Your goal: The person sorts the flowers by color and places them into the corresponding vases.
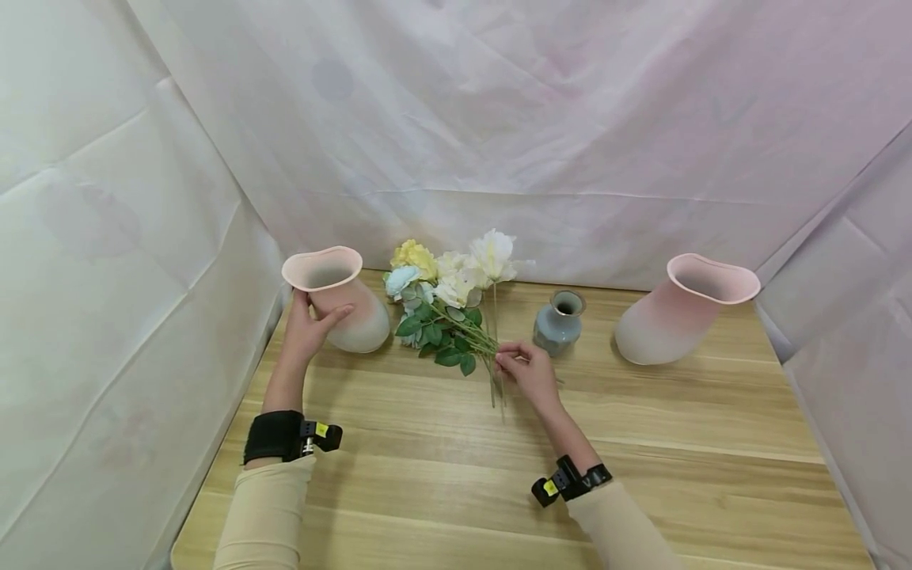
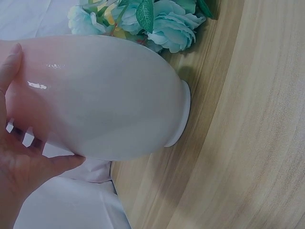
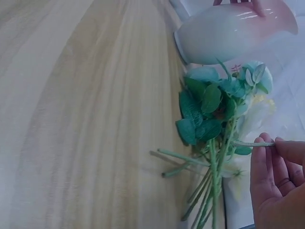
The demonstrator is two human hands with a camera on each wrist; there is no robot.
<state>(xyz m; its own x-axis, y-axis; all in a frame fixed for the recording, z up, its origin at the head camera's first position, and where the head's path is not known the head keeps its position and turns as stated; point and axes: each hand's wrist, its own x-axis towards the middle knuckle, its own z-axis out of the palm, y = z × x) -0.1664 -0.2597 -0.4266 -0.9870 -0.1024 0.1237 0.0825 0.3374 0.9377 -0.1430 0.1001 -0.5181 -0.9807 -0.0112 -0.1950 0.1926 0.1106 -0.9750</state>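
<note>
A tall vase [image 1: 363,317], pink at its wavy rim and white below, stands at the left of the table. My left hand [image 1: 306,328] grips its neck, thumb on one side and fingers on the other; the left wrist view shows the hand [image 2: 26,162] against the vase [image 2: 109,95]. Beside it lies a bunch of flowers [image 1: 456,281] in white, yellow and pale blue, with green leaves. Thumb and fingers of my right hand [image 1: 530,376] pinch one thin green stem [image 3: 250,144] at the bunch's stem end. Which bloom it belongs to I cannot tell.
A small blue-grey vase [image 1: 558,326] stands just behind and right of my right hand. Farther right is a second pink-and-white vase [image 1: 659,324]. Pale cloth walls [image 1: 456,142] enclose the wooden table [image 1: 442,475] at the back and sides.
</note>
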